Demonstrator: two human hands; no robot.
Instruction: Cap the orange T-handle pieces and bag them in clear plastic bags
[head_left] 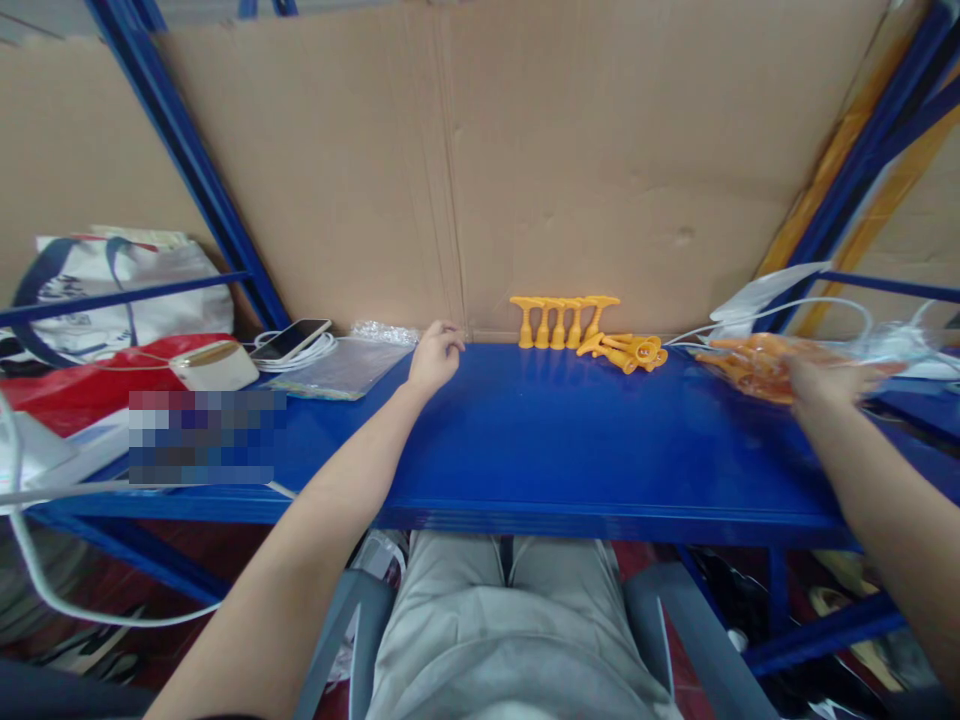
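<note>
My left hand (437, 357) rests at the back of the blue table with its fingers loosely bent and a little apart, holding nothing. At the far right, my right hand (825, 385) grips a clear plastic bag (757, 362) of orange-yellow parts; its fingers are blurred and partly hidden. Between the hands, several yellow T-shaped plastic pieces (559, 322) stand in a row against the cardboard, the rightmost one leaning. Just right of that row lies a small heap of similar yellow pieces (630, 352), some with round, hollow ends facing me.
Cardboard (585, 150) walls the back of the blue table (555, 450). Left are a flat plastic packet (345, 368), a phone (295, 340) on a coiled white cable, a cream-coloured case (215, 367) and a white bag (150, 290). Blue metal posts (187, 160) rise at both sides.
</note>
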